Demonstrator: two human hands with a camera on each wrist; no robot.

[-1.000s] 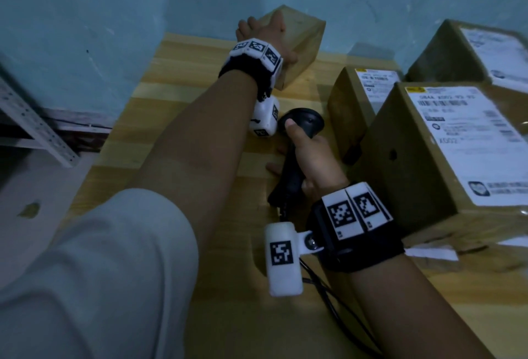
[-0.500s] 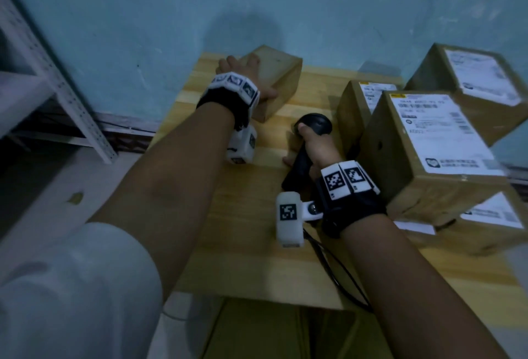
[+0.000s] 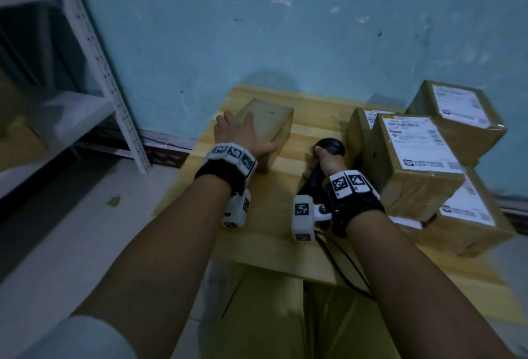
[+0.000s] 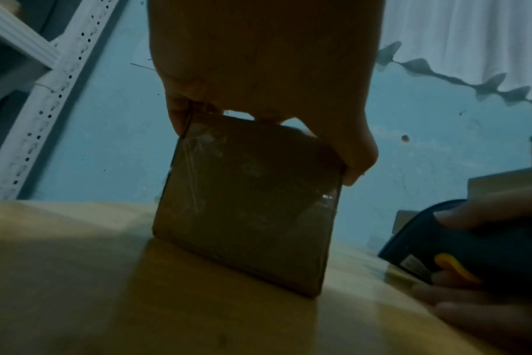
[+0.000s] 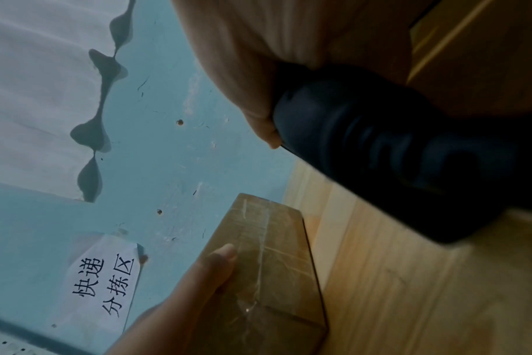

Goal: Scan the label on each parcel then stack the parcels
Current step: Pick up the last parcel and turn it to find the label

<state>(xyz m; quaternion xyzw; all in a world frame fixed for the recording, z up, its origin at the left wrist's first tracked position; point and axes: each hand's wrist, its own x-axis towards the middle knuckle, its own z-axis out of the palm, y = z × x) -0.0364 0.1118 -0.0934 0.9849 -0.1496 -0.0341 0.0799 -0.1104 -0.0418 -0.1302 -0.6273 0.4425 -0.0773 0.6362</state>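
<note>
A small brown taped parcel [image 3: 268,123] stands at the far left of the wooden table [image 3: 271,233], with no label showing. My left hand [image 3: 244,133] grips it from above; in the left wrist view the thumb [image 4: 357,158] and a finger clamp opposite edges of the parcel [image 4: 246,204], which looks tilted on its lower edge. To its right, my right hand [image 3: 324,163] holds the black scanner [image 3: 331,144] by its handle [image 5: 395,149], low over the table. The parcel [image 5: 268,264] also shows in the right wrist view.
Several labelled brown parcels [image 3: 411,147] are piled at the table's right, close beside the scanner. The scanner cable [image 3: 343,270] trails off the near edge. A white metal rack [image 3: 114,87] stands to the left. The blue wall, with a paper sign [image 5: 100,281], is right behind the table.
The head view has pulled back and up, showing more wall and rack. Both hands stay where they were: left on the small parcel, right on the scanner.
</note>
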